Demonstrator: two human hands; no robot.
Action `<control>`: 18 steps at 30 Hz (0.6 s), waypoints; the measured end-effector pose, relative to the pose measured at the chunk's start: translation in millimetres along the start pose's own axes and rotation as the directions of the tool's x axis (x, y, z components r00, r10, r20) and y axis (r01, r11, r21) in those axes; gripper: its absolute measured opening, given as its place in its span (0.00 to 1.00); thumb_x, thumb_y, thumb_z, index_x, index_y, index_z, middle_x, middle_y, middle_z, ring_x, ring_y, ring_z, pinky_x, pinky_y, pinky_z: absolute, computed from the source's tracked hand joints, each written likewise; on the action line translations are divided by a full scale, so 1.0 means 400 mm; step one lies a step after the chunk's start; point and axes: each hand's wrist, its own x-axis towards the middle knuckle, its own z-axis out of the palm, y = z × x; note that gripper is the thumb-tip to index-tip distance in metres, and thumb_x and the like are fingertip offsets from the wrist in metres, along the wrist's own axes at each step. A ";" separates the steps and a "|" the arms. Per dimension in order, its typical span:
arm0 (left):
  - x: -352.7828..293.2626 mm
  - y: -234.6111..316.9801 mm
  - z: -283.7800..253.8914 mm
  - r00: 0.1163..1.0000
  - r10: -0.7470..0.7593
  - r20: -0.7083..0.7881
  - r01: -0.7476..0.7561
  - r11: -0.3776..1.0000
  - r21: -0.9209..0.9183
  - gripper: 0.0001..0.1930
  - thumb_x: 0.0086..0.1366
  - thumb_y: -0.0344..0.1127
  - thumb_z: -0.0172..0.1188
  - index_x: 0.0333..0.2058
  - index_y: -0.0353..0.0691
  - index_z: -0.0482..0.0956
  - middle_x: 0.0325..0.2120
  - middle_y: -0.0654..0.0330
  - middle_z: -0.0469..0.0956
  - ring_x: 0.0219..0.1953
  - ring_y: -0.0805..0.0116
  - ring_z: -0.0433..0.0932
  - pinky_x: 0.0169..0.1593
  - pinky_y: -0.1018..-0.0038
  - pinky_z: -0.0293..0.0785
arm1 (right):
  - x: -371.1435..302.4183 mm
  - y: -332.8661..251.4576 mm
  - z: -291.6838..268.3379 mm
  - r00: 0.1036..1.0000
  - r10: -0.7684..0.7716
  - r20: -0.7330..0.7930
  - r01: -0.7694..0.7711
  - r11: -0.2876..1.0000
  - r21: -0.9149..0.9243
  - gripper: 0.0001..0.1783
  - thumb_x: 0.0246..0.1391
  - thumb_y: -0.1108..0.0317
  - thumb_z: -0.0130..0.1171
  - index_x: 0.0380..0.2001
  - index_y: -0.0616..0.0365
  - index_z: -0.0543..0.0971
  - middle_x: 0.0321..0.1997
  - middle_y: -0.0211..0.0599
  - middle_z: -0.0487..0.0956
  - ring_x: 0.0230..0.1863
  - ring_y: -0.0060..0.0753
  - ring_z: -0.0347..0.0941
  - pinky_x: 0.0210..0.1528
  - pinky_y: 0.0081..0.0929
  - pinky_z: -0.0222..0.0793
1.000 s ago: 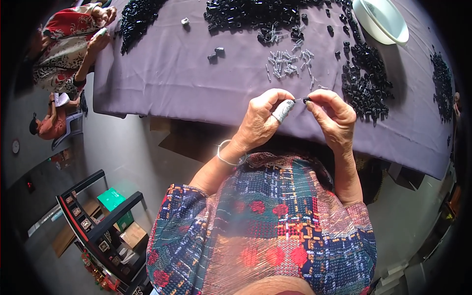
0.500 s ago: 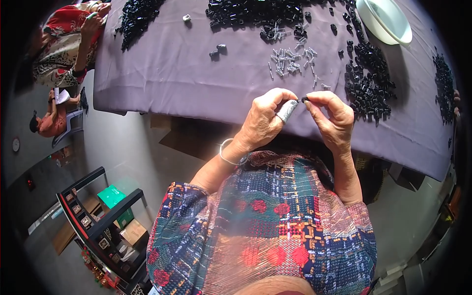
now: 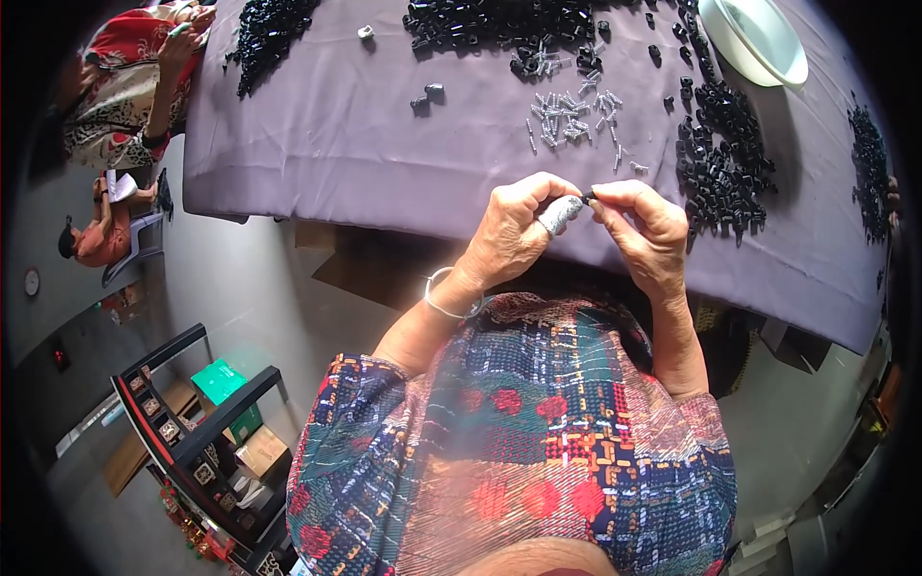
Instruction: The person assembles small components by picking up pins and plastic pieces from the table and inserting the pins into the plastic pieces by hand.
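My left hand [image 3: 514,235] and my right hand [image 3: 642,230] meet at the near edge of a table draped in purple cloth [image 3: 346,144]. Between their fingertips sits a small black part [image 3: 588,197], pinched from both sides. The thumb of my left hand wears a grey tape wrap [image 3: 559,214], and a metal bangle [image 3: 444,293] circles that wrist. Just beyond the hands lie several small silvery pins [image 3: 574,113] scattered on the cloth. A heap of small black parts [image 3: 720,168] lies right of my right hand.
More black parts are piled at the far middle [image 3: 490,19], far left [image 3: 264,29] and right edge [image 3: 869,163]. A white bowl [image 3: 754,38] stands far right. Another person in a red patterned garment [image 3: 125,86] works at the table's left end. A dark rack [image 3: 182,451] stands on the floor, lower left.
Both hands stay pinched together at the table edge. The view has shifted slightly, and the fingers have made only small working movements.
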 end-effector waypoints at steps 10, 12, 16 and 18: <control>0.000 0.011 -0.017 0.995 -0.087 0.054 0.089 0.995 -0.036 0.08 0.62 0.30 0.58 0.39 0.34 0.77 0.27 0.61 0.79 0.28 0.78 0.76 0.33 0.81 0.72 | -0.004 -0.003 0.007 0.997 0.062 0.053 -0.067 0.994 0.091 0.08 0.51 0.80 0.60 0.37 0.65 0.79 0.31 0.30 0.78 0.32 0.17 0.73 0.36 0.13 0.70; 0.001 0.005 -0.020 0.994 -0.087 0.060 0.089 0.996 -0.027 0.08 0.62 0.31 0.58 0.39 0.34 0.77 0.27 0.61 0.79 0.28 0.78 0.76 0.33 0.81 0.72 | -0.004 -0.002 0.008 0.998 0.039 0.052 -0.042 0.997 0.062 0.08 0.51 0.80 0.60 0.37 0.65 0.79 0.31 0.30 0.78 0.32 0.16 0.73 0.36 0.13 0.70; 0.003 0.010 -0.014 0.995 -0.086 0.055 0.087 0.996 -0.009 0.09 0.62 0.31 0.58 0.39 0.34 0.77 0.27 0.61 0.79 0.28 0.78 0.75 0.33 0.80 0.72 | -0.004 0.006 0.005 0.991 0.117 0.065 -0.124 0.985 0.119 0.08 0.51 0.80 0.60 0.36 0.65 0.79 0.31 0.30 0.78 0.31 0.16 0.72 0.35 0.13 0.69; 0.003 0.002 -0.010 0.996 -0.086 0.037 0.085 0.996 0.015 0.09 0.62 0.31 0.58 0.38 0.34 0.77 0.27 0.62 0.79 0.28 0.77 0.75 0.34 0.79 0.73 | -0.008 0.014 0.004 0.987 0.141 0.075 -0.151 0.979 0.135 0.08 0.51 0.79 0.60 0.36 0.65 0.78 0.31 0.29 0.78 0.32 0.16 0.72 0.35 0.14 0.69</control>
